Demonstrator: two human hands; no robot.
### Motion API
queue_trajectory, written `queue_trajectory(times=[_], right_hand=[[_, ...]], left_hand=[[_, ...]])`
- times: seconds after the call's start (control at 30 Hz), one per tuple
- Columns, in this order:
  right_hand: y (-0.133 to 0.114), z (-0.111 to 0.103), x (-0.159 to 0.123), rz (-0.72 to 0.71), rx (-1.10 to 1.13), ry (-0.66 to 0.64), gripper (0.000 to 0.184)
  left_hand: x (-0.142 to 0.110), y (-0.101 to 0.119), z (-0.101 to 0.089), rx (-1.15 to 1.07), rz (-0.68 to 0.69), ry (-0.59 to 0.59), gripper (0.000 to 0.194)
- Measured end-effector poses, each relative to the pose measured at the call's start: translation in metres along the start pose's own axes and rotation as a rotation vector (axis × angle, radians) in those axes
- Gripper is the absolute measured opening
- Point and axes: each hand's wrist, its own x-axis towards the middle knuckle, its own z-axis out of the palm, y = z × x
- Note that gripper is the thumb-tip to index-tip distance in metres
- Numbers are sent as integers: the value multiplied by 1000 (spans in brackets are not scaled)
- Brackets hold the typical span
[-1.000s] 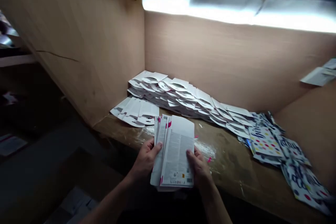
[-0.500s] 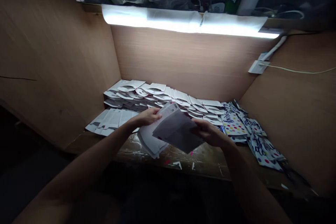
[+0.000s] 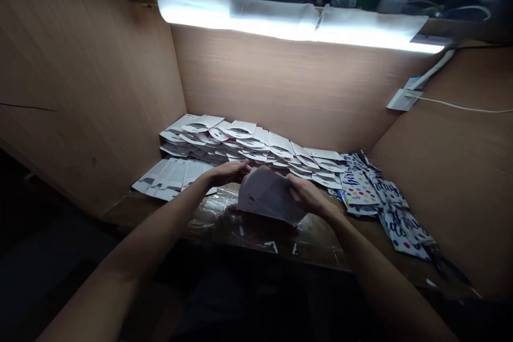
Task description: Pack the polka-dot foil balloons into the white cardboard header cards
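Grip: both hands are closed on one bundle. My left grip (image 3: 228,172) pinches its upper left edge, and my right grip (image 3: 308,196) presses against its right side with the fingers bent over it.

Held bundle: a sheaf of white printed cards (image 3: 266,195) sits tilted between my hands, above the front of the bench. I cannot tell whether its lower edge touches the surface.

Bench: a wooden bench (image 3: 320,248) stretches under my forearms, partly covered by clear plastic film (image 3: 212,219). Small white paper scraps (image 3: 276,247) lie near its front edge.

Behind my hands: stepped rows of white die-cut cards (image 3: 248,141) are stacked against the back panel.

Left side: a flat pile of white cards (image 3: 172,173) lies just beyond my left grip, in front of the rows.

Right side: an overlapping heap of white polka-dot cards with dark blue lettering (image 3: 358,189) sits beside the end of the rows.

Walls: tan wood-grain panels (image 3: 296,85) enclose the bench on three sides.

Overhead: a long white strip light (image 3: 292,18) runs along the top of the back panel, and a thin white cable (image 3: 457,105) crosses the right panel.
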Motion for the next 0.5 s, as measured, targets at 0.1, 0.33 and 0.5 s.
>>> queue_trajectory(times=[0.1, 0.33, 0.5], right_hand=[[17, 1, -17, 238, 511, 172, 26], [0, 64, -47, 516, 1307, 273, 50], [-15, 76, -54, 461, 1308, 453, 54]], left_hand=[[-20, -30, 20, -137, 85, 175, 79], [-46, -77, 135, -500, 166, 241, 57], [-45, -62, 140, -466, 256, 313, 58]])
